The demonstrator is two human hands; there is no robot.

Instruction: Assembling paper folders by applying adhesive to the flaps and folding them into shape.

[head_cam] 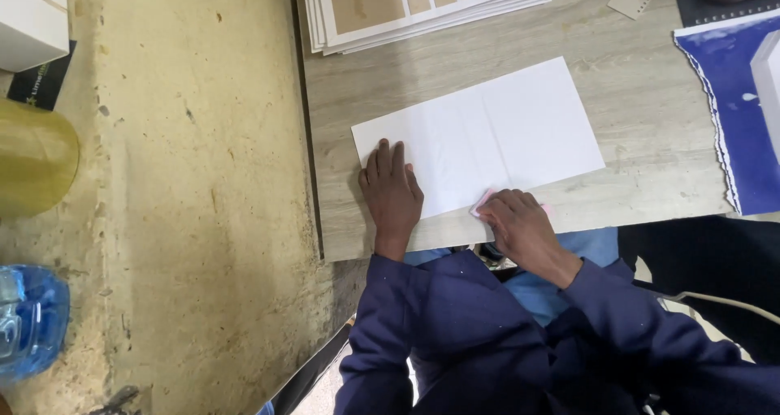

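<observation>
Around my work I count one stack of printed cards (422,9) at the table's far edge, one torn-edged blue sheet (743,114) to the right, and off to the left on the stained floor one yellow roll (32,159) and one blue plastic bottle (28,317). The single white sheet (496,135) lies angled on the grey wooden table (642,82), near its front edge, with bare board all round it. My left hand (392,189) presses flat, fingers together, on the sheet's near-left corner. My right hand (520,220) curls onto a small pink piece (483,201) at the near edge
</observation>
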